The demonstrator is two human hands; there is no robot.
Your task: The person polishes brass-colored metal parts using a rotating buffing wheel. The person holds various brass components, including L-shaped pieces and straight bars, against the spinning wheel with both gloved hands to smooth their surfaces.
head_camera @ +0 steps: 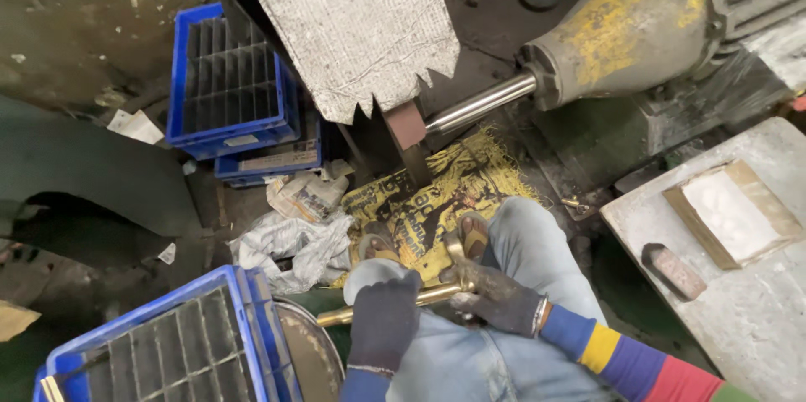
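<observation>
A brass rod lies across the seated person's lap, over the jeans, pointing from the knees toward the lower blue crate. The left hand, in a dark blue glove, has its grip wrapped shut around the middle of the rod. The right hand, in a grimy glove, has its grip closed on the rod's farther end, where a short brass fitting stands up just beside the fingers.

Beyond the rod, past the knees, stands a polishing machine: a brown wheel on a bright steel spindle that runs from a yellow-stained motor. A ragged grey guard sheet hangs over the wheel. Should the wheel be turning, a loose glove cuff or the striped sleeve could probably be drawn in, since both hands sit close before it; the rod could also kick back if it met the wheel at its end.

Left of the rod, the near blue crate is split by a grey grid into cells; one yellowish piece shows at its lower corner, the rest cannot be made out. Further from the rod, two stacked blue crates show a like grid, its cells dark. Right of the rod, a pale worktop carries a shallow tray of white material.
</observation>
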